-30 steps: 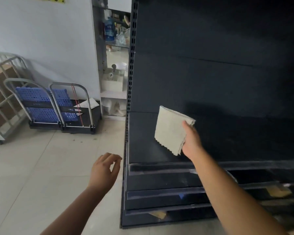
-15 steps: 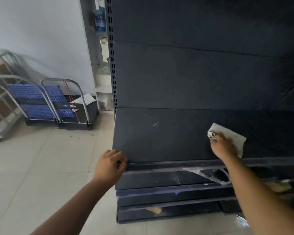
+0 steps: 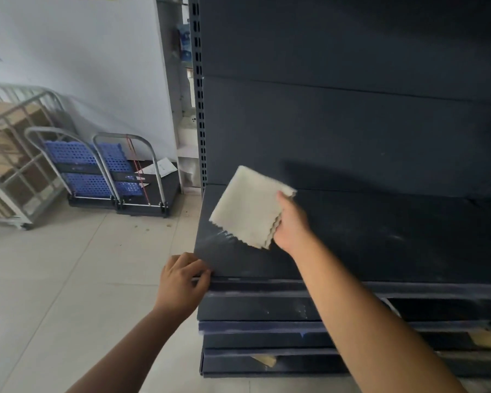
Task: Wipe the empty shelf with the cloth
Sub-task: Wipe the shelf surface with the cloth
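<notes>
Right hand (image 3: 291, 226) pinches the folded beige cloth (image 3: 250, 207) by its right edge, the cloth spread over the left end of the dark empty shelf (image 3: 380, 236), whether pressed flat or lifted slightly cannot be told. Left hand (image 3: 182, 282) curls closed around the shelf's front left corner. Pale streaks mark the shelf beside the cloth. Blue platform carts (image 3: 97, 168) stand on the tiled floor (image 3: 68, 265) well apart to the left.

Cloth swept from right side of shelf to left end.
Right hand (image 3: 291, 225) now lifts cloth (image 3: 248, 207) off the shelf (image 3: 380, 236), hanging open; half a second ago it was pressed flat. Left hand (image 3: 182, 282) same corner grip; wet streak near left edge.
</notes>
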Available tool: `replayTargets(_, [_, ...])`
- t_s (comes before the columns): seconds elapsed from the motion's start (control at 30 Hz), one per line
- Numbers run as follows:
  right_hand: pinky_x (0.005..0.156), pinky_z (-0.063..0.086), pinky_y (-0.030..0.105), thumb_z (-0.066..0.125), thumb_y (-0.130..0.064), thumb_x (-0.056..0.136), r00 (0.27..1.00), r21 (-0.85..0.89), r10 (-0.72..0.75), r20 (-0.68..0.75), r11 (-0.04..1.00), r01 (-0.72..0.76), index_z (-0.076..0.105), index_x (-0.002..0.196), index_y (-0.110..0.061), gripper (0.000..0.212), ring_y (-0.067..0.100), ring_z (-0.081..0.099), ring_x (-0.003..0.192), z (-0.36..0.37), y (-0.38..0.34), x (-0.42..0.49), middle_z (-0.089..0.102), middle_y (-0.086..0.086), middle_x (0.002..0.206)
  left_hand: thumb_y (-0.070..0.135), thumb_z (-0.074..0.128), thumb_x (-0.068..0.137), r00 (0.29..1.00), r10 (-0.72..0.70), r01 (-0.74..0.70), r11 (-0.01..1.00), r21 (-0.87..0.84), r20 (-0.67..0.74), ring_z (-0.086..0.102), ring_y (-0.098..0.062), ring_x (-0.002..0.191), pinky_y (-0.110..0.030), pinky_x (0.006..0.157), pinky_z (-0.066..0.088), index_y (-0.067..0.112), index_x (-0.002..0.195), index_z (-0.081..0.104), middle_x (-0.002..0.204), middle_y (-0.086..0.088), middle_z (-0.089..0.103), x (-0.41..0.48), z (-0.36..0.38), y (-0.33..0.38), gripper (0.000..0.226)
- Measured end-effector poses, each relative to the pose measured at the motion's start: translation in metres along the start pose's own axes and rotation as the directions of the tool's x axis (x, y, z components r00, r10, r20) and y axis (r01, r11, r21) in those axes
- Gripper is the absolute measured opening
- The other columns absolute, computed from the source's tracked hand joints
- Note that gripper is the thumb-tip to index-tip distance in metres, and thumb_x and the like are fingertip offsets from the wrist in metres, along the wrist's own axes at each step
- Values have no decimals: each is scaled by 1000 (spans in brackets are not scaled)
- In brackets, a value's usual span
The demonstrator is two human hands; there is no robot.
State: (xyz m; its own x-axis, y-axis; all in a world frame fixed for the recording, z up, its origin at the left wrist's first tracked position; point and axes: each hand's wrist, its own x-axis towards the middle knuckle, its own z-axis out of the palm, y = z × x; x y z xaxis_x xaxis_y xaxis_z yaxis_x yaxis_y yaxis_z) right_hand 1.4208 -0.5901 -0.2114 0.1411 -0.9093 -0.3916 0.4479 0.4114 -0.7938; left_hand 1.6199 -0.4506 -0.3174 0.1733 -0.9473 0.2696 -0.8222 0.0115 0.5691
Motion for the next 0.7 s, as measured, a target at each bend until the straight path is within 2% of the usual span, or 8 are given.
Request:
replayTargets(0.1, [80, 57, 37, 56, -29, 93, 954, 31, -218, -207, 973, 229, 61, 117, -12, 30, 20, 70, 96, -61, -53, 12, 71, 6, 109, 43, 43, 82, 1000, -14, 14, 1000, -6, 11, 47, -19, 92, -34, 75, 39, 28, 80, 68, 93, 9, 60, -1, -1, -1, 29])
replayTargets(0.2, [85, 56, 40, 51, -24, 94, 713, -301, -534, -455, 846, 441, 61, 104, -14, 17, 10, 69, 82, -141, -99, 14, 69, 5, 101, 43, 43, 83, 1000, -18, 19, 1000, -16, 19, 45, -16, 92, -34, 76, 41, 30, 82, 69, 95, 11, 59, -1, 0, -2, 29])
replayTargets(0.27, [98, 45, 47, 44, -30, 91, 533, -708, -670, -517, 685, 174, 56, 119, -5, 40, 33, 63, 103, -195, -112, 17, 63, 22, 120, 43, 43, 83, 999, -26, 27, 999, -30, 22, 44, -15, 93, -33, 76, 42, 31, 83, 69, 95, 13, 58, -1, 0, -3, 28])
replayTargets(0.3, [98, 42, 49, 40, -32, 89, 524, -813, -688, -502, 582, -15, 53, 124, -3, 47, 42, 57, 109, -220, -110, 19, 59, 28, 124, 43, 43, 83, 999, -30, 31, 999, -36, 24, 44, -14, 94, -34, 77, 42, 31, 83, 69, 96, 13, 58, -1, 0, -4, 28])
replayTargets(0.4, [94, 43, 52, 32, -32, 89, 612, -839, -591, -526, 240, -489, 53, 120, -4, 47, 48, 54, 105, -253, -82, 29, 58, 31, 116, 44, 42, 83, 999, -40, 41, 998, -48, 28, 44, -14, 96, -34, 78, 43, 32, 83, 68, 98, 13, 58, -3, 0, -4, 29])
replayTargets(0.47, [99, 41, 56, 34, -29, 86, 652, -833, -560, -511, 134, -537, 55, 117, -8, 43, 46, 53, 110, -225, -56, 48, 58, 28, 119, 45, 41, 83, 999, -41, 43, 997, -61, 32, 44, -14, 96, -34, 78, 44, 32, 84, 68, 99, 13, 58, -4, 0, -4, 30])
replayTargets(0.63, [100, 43, 46, 40, -22, 95, 932, -996, -354, 75, 19, 87, 58, 124, -16, 35, 40, 54, 114, -20, 52, 77, 60, 19, 127, 43, 44, 83, 1000, -22, 24, 995, -99, 22, 46, -13, 93, -33, 77, 45, 36, 81, 67, 95, 15, 58, -3, -2, -4, 24])
replayTargets(0.7, [103, 43, 44, 42, -24, 96, 957, -894, -88, 277, 341, 291, 55, 127, -23, 34, 36, 55, 114, 64, 86, 59, 59, 15, 126, 39, 48, 82, 1000, -7, 6, 995, -104, -6, 48, -13, 90, -34, 75, 45, 36, 78, 66, 92, 16, 58, -2, -2, -5, 18])
